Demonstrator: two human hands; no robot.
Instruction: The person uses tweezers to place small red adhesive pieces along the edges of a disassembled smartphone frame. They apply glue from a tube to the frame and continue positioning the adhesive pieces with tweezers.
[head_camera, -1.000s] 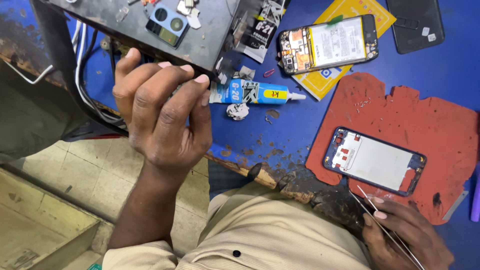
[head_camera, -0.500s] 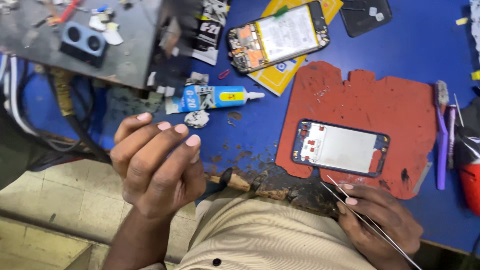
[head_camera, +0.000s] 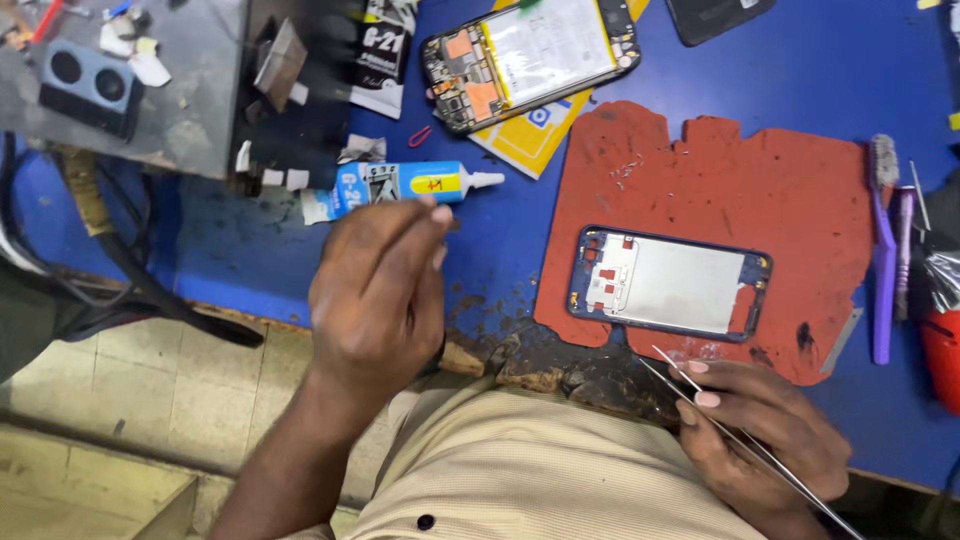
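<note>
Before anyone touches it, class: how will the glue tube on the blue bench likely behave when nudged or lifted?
The glue tube lies on its side and looks round, so it may roll. Its crumpled end suggests a soft body that dents when squeezed. It is probably light. The left hand hovers just below it.

Blue counter (head_camera: 800, 70), its near edge worn and blackened. Red-orange rubber work mat (head_camera: 720, 170) lies right of centre. Opened phone with exposed battery and orange-tagged boards (head_camera: 535, 55) lies at top centre, on a yellow card (head_camera: 530, 135). Small red loop (head_camera: 420, 135) sits just left of the card. Dark phone back cover (head_camera: 715, 15) at the top edge. Grey metal box (head_camera: 150, 90) at top left carries a blue dual-lens camera module (head_camera: 88, 85) and scraps. Black sachet (head_camera: 380, 55) is beside the box. Purple-handled brush (head_camera: 884, 240) lies right of the mat; red object (head_camera: 942, 355) at the right edge. Black cables (head_camera: 130, 290) hang off the left side.
</note>
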